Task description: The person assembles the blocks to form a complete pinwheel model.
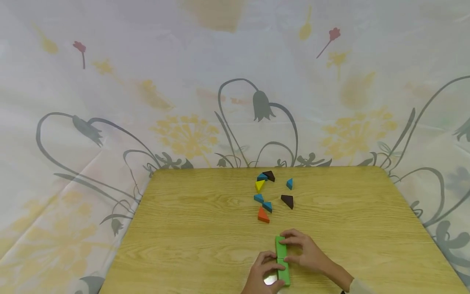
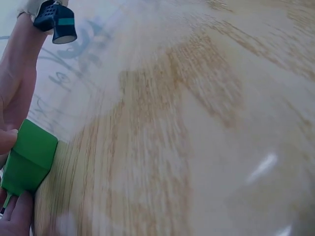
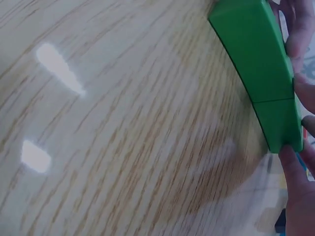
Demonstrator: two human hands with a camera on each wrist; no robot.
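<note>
Where my left hand [image 1: 258, 274] works: its thumb and fingers pinch the near green block [image 1: 284, 274], low on the tabletop [image 1: 183, 228].
Small pieces beyond: the yellow piece [image 1: 260, 185] and orange piece [image 1: 263, 215] lie well apart from my fingers.
Green pair: the far green block [image 1: 281, 248] and the near one lie end to end, the seam a thin line; uneven pressure from my two hands could, I judge, kink or part them.
Dark piece [image 1: 288, 201]: farther back, not touching the green pair; nothing threatens it unless I shove the pair far forward.
Right hand [image 1: 308, 254]: it grips the far green block, thumb close by the seam; a careless thumb push there might nudge the near block sideways.
</note>
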